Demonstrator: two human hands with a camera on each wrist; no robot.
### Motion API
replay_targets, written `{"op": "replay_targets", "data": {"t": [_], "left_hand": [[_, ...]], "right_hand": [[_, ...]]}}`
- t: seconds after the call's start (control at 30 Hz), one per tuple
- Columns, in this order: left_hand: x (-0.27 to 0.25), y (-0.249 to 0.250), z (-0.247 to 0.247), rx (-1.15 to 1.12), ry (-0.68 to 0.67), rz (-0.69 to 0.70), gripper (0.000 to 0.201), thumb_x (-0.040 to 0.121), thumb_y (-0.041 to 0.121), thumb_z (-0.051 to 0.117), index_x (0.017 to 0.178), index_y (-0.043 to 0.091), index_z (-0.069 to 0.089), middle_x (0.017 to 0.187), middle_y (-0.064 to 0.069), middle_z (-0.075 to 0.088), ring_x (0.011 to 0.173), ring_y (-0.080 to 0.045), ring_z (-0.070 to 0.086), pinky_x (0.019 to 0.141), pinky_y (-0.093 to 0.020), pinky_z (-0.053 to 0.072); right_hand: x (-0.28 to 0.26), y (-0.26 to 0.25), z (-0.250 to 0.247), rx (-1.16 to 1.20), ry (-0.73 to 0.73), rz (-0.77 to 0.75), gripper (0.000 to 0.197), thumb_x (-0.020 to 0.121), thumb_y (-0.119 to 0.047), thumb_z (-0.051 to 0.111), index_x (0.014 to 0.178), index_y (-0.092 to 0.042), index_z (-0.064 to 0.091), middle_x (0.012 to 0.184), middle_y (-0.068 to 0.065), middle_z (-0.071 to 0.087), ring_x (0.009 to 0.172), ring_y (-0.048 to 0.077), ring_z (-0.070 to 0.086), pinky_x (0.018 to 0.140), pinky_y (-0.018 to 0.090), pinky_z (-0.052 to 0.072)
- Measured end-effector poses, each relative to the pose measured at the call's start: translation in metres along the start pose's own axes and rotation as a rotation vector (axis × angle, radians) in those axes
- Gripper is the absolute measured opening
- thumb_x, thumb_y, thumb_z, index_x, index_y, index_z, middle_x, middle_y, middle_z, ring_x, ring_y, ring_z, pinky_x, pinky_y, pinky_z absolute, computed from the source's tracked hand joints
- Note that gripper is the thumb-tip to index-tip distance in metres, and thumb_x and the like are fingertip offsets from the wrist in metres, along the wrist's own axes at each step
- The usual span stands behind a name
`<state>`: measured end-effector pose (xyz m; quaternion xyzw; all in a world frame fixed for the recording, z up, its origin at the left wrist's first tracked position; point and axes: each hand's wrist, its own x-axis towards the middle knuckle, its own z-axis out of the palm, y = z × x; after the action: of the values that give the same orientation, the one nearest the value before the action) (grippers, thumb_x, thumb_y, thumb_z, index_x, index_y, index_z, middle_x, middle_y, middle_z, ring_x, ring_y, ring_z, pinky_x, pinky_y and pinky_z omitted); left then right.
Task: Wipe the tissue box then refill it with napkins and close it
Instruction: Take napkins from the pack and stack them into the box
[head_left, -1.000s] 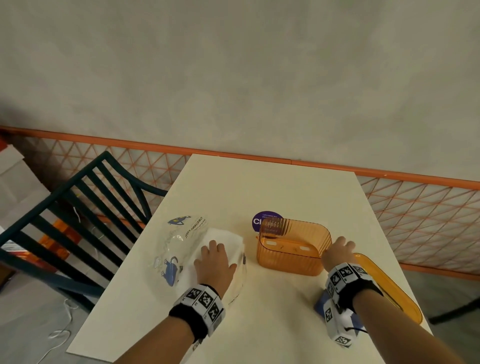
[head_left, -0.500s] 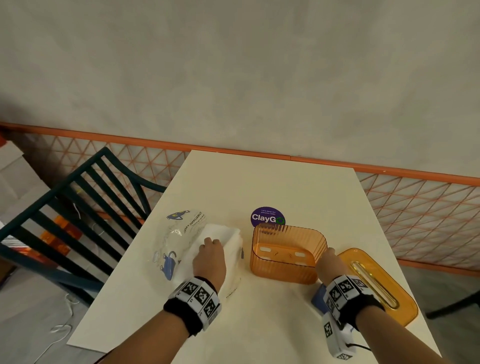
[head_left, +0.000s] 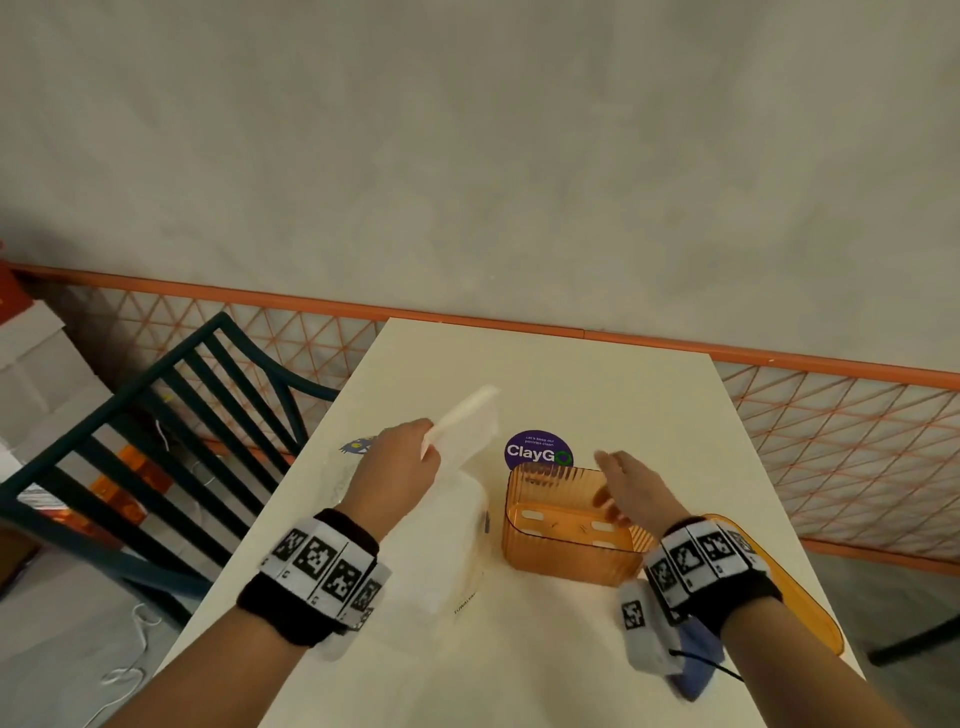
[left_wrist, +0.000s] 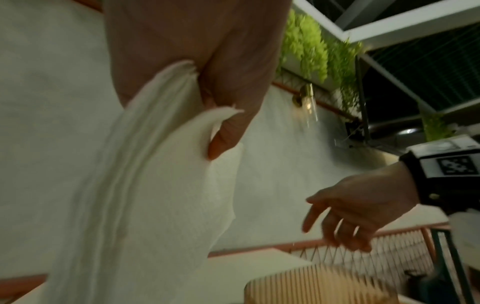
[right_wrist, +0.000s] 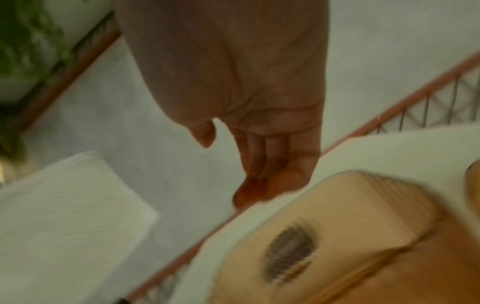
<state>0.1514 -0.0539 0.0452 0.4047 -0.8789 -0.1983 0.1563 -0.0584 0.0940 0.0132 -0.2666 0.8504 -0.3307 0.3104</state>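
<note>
The orange tissue box (head_left: 566, 553) stands open and empty on the white table (head_left: 597, 384), also seen blurred in the right wrist view (right_wrist: 337, 236). Its orange lid (head_left: 810, 597) lies to its right. My left hand (head_left: 402, 467) holds a small stack of white napkins (head_left: 465, 428) lifted above the napkin pack (head_left: 447, 545); the left wrist view shows the thumb and fingers pinching the napkins (left_wrist: 155, 185). My right hand (head_left: 631, 486) hovers open over the box, fingers relaxed, holding nothing (right_wrist: 257, 164).
A round purple sticker (head_left: 537, 451) is on the table behind the box. A blue cloth (head_left: 696, 660) lies under my right wrist. A dark slatted chair (head_left: 156, 431) stands at the table's left. An orange mesh railing (head_left: 831, 431) runs behind.
My left hand has lifted a stack of napkins off the pack and raised it. My right hand left the box's side and rose above its opening.
</note>
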Motion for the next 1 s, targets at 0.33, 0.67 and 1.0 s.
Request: {"op": "replay_targets", "data": {"t": [0.33, 0.67, 1.0], "left_hand": [[-0.017, 0.013, 0.036, -0.033, -0.029, 0.463, 0.041, 0.084, 0.037, 0.042, 0.117, 0.024, 0.062, 0.123, 0.007, 0.058, 0.117, -0.013, 0.053, 0.097, -0.03, 0.043], [-0.005, 0.015, 0.044, -1.624, -0.268, -0.64, 0.048, 0.09, 0.049, 0.048, 0.13, 0.023, 0.041, 0.122, -0.005, 0.06, 0.11, -0.025, 0.057, 0.076, -0.038, 0.051], [0.012, 0.022, 0.053, -1.284, -0.231, -0.613, 0.039, 0.094, 0.02, 0.055, 0.131, 0.016, 0.045, 0.119, -0.006, 0.059, 0.099, -0.024, 0.059, 0.069, -0.036, 0.053]], "right_hand": [[-0.011, -0.051, 0.001, 0.793, -0.345, 0.085, 0.044, 0.092, -0.011, 0.054, 0.132, -0.005, 0.039, 0.121, 0.02, 0.055, 0.085, 0.035, 0.063, 0.063, 0.045, 0.059], [-0.004, -0.043, -0.021, 0.738, -0.301, -0.11, 0.037, 0.09, -0.003, 0.051, 0.127, -0.006, 0.049, 0.122, 0.017, 0.062, 0.105, 0.032, 0.062, 0.072, 0.036, 0.056], [0.009, -0.019, -0.011, 0.601, -0.164, -0.006, 0.046, 0.088, -0.008, 0.055, 0.132, -0.014, 0.043, 0.128, 0.012, 0.055, 0.11, 0.029, 0.056, 0.083, 0.038, 0.051]]}}
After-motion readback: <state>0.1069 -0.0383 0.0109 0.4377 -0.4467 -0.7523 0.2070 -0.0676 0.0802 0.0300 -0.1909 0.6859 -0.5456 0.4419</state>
